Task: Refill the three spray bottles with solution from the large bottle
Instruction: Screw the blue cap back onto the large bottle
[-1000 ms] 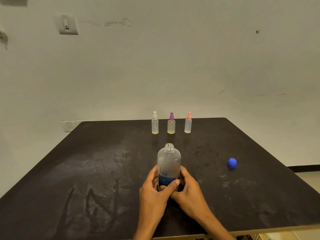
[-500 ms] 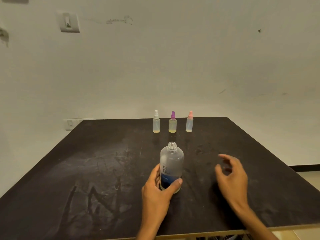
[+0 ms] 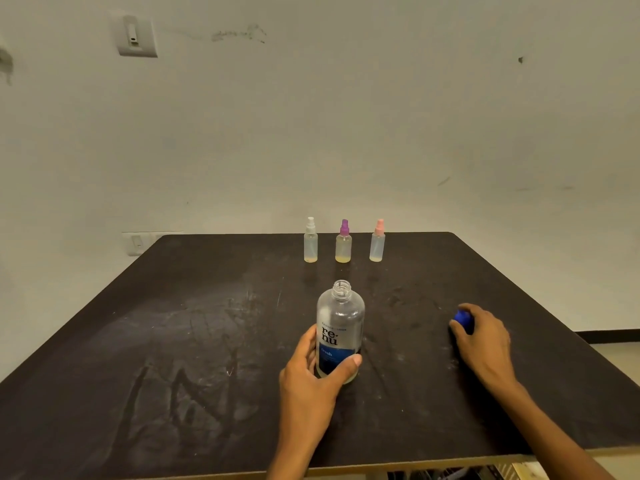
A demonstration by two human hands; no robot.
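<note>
Large bottle (image 3: 340,327) stands upright w/ its neck open, near-centre of the bench (image 3: 173,341). Left hand (image 3: 313,372) grips its lower body, fingers and thumb wrapped round the label. Right hand (image 3: 483,337) lies out to the right, palm down, fingers curled over the blue cap (image 3: 463,318), which sits on or just off the bench; can't tell which. Three spray bottles (image 3: 343,245) stand in a row at the far edge, sprayer tops on, only a little yellowish liquid in each. Step in hand looks like picking up the cap, prob. to close the big bottle. To do it well: keep the left grip low and firm so the bottle stays upright, bring the cap straight over the neck, seat it level, then twist.
</note>
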